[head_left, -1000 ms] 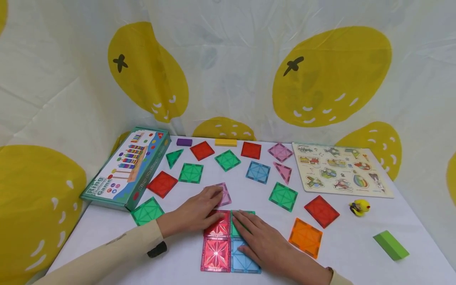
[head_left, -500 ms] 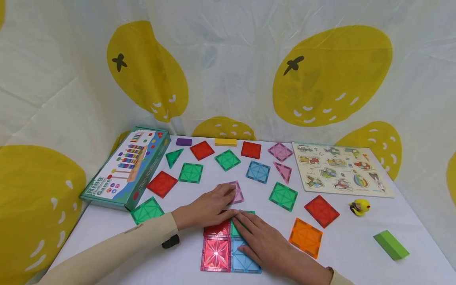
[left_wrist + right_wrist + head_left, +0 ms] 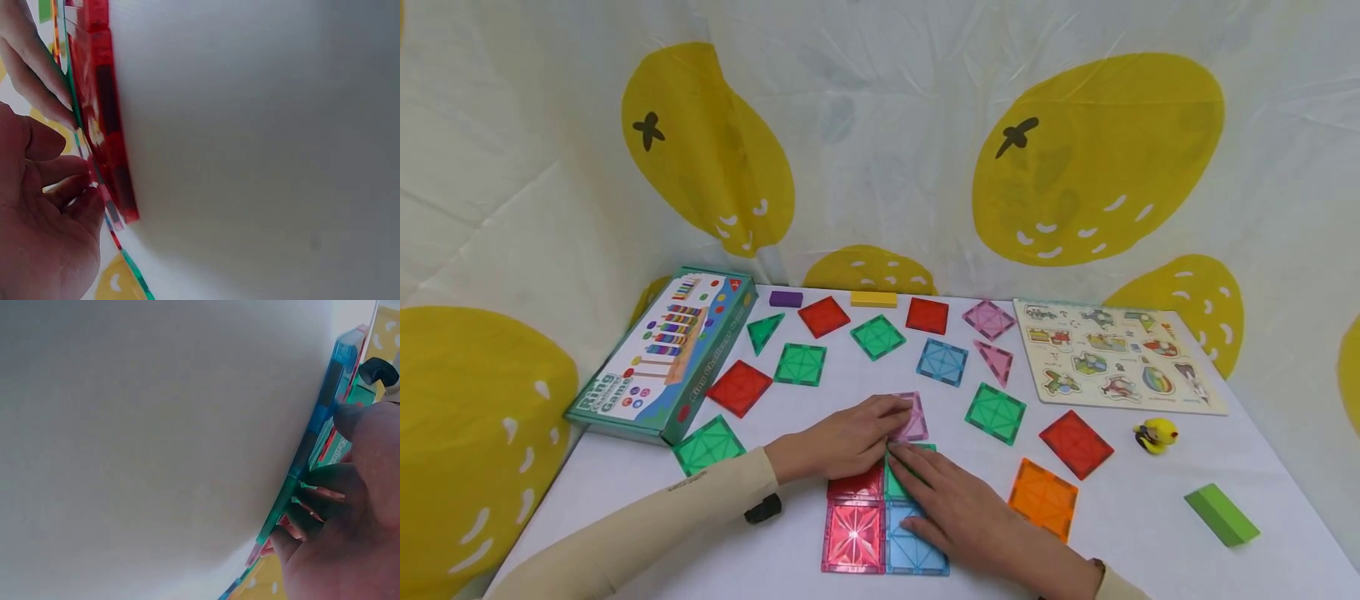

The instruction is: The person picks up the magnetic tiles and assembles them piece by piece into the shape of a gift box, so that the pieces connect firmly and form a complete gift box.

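Note:
In the head view, my left hand (image 3: 850,437) holds a pink square magnetic tile (image 3: 913,421) by its left side, fingers curled over it and thumb near its front edge. This tile lies just beyond a two-by-two block of magnetic tiles. In the block, a glossy red tile (image 3: 853,533) and a blue tile (image 3: 913,546) are in front; another red tile (image 3: 855,483) and a green tile (image 3: 898,479) are behind. My right hand (image 3: 962,504) rests flat over the green and blue tiles, fingers stretched forward. Its fingertips nearly meet my left thumb.
Loose tiles lie scattered beyond the hands, among them an orange square (image 3: 1043,500), a red square (image 3: 1077,444) and a green square (image 3: 995,413). A game box (image 3: 662,358) stands at left. A puzzle board (image 3: 1120,358), yellow toy figure (image 3: 1156,435) and green block (image 3: 1221,514) are at right.
My left hand has slid right with the pink tile, from behind the red tile to behind the green one. The right hand has stayed on the block.

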Available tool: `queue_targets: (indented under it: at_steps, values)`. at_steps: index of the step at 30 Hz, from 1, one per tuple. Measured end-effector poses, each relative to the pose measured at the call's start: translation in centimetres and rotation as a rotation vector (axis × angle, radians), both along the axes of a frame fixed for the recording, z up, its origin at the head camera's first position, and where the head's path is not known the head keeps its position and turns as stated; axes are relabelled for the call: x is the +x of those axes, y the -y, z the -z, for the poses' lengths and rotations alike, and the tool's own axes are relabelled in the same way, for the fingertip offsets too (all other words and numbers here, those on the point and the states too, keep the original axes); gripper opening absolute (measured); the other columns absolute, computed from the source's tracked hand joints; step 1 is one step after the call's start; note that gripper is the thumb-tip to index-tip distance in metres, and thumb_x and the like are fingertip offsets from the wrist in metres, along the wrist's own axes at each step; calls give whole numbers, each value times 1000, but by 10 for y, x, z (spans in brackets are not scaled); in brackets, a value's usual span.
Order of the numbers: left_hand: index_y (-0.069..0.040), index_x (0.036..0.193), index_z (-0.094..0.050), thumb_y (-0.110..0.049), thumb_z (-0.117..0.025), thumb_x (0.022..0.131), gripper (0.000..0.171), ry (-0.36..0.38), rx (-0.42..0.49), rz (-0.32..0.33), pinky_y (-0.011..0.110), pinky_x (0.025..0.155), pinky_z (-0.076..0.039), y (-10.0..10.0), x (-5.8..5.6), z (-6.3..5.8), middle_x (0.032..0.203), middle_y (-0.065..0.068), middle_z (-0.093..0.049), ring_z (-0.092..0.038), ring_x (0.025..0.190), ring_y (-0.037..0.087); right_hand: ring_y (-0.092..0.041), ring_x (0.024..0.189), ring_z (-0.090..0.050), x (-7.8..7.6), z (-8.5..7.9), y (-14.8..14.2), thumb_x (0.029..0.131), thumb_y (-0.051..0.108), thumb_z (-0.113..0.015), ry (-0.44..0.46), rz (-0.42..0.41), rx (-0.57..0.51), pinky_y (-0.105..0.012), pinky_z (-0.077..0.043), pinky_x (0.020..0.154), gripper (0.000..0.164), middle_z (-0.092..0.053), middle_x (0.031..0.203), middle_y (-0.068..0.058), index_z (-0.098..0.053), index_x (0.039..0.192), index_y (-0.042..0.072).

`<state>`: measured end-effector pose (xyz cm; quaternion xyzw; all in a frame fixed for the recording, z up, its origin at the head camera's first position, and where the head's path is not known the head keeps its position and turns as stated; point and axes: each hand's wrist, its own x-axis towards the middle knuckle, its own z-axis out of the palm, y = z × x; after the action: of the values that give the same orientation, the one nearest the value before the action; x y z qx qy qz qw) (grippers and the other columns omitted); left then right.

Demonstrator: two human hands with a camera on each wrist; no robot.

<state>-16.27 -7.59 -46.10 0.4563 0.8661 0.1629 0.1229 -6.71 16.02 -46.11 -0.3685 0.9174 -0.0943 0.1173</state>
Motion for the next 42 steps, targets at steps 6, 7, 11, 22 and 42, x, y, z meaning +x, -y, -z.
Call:
queue_targets:
  at_steps: [6, 7, 11, 22, 42]
  values:
    - [-9, 164, -39, -27, -57, 109, 61, 81, 64, 17, 34, 117, -38, 7, -3, 0, 171, 2, -28, -22, 156, 17, -23, 155, -28, -2, -2, -2, 108, 62, -47, 30, 0, -26, -49, -40, 117, 78, -21, 175, 2, -25, 170, 21]
    - [-9, 164, -39, -27, -58, 109, 61, 92, 69, 19, 34, 117, -38, 8, -3, 0, 171, 2, -28, -22, 156, 16, -23, 154, -29, -2, -2, -2, 108, 62, -47, 28, -2, -27, -49, -40, 117, 78, -21, 174, 1, -25, 170, 20]
    - [-9, 165, -37, -23, -56, 108, 62, 123, 85, 37, 33, 119, -36, 6, -6, 1, 171, 2, -27, -21, 157, 15, -23, 154, -29, -2, -2, -2, 108, 60, -48, 11, -17, -21, -48, -39, 118, 78, -22, 174, 0, -26, 170, 19]
    - [-9, 166, -33, -22, -52, 107, 63, 123, 91, 65, 35, 121, -32, 2, -8, 4, 172, 2, -25, -18, 158, 16, -24, 155, -30, -6, -4, -4, 107, 57, -53, -2, -8, -22, -49, -39, 117, 77, -25, 173, 0, -29, 169, 18]
    - [-7, 161, -44, -16, -61, 105, 60, 39, 209, -208, 44, 116, -42, 35, -12, 1, 166, 5, -35, -31, 153, 22, -24, 157, -26, -24, -3, -9, 105, 54, -59, -16, 18, -77, -50, -43, 114, 79, -28, 173, -1, -30, 168, 17]
